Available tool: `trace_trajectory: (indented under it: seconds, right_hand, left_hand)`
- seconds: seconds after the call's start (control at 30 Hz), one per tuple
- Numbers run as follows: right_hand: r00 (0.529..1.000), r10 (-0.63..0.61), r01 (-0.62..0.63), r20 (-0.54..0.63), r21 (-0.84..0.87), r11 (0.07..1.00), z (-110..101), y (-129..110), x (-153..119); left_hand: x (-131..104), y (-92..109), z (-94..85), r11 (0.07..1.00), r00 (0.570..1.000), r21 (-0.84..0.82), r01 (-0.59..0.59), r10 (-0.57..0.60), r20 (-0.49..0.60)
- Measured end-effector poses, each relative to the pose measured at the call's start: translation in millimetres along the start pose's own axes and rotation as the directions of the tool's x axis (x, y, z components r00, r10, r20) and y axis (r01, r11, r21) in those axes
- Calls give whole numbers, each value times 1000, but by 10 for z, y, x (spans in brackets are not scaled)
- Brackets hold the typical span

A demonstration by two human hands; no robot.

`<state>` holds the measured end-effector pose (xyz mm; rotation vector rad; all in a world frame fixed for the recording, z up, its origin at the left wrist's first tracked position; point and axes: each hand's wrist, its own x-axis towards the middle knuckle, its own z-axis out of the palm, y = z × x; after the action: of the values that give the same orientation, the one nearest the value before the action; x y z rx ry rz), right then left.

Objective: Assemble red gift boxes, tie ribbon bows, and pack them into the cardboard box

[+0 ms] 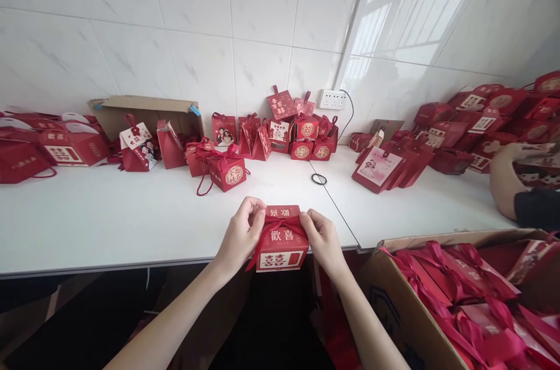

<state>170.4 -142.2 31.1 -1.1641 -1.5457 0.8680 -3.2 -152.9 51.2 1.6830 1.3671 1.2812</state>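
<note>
A red gift box with gold and white characters is at the table's front edge, partly over it. A dark red ribbon runs across its top and gathers near the middle; one tail hangs at the left. My left hand pinches the ribbon at the box's upper left, fingers curled in. At the upper right, my right hand also pinches the ribbon, thumb and fingers closed. The fingers hide the ribbon's ends there. Beyond the hands stands a finished-looking box with a bow.
A cardboard carton of ribboned red boxes stands at the lower right. Along the wall are red boxes and an opened carton. A black loop lies on the white table. Another person's arm reaches in at right.
</note>
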Motion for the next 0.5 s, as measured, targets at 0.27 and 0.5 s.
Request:
trace_trajectory:
  seconds: [0.27, 0.5]
  right_hand:
    - [997, 64, -58, -46, 135, 989, 44, 14, -34]
    - [968, 195, -220, 159, 163, 962, -76, 16, 46]
  left_hand:
    - [-23, -57, 7, 999, 998, 7, -53, 53, -17]
    - [64, -55, -1, 997, 999, -61, 52, -51, 15]
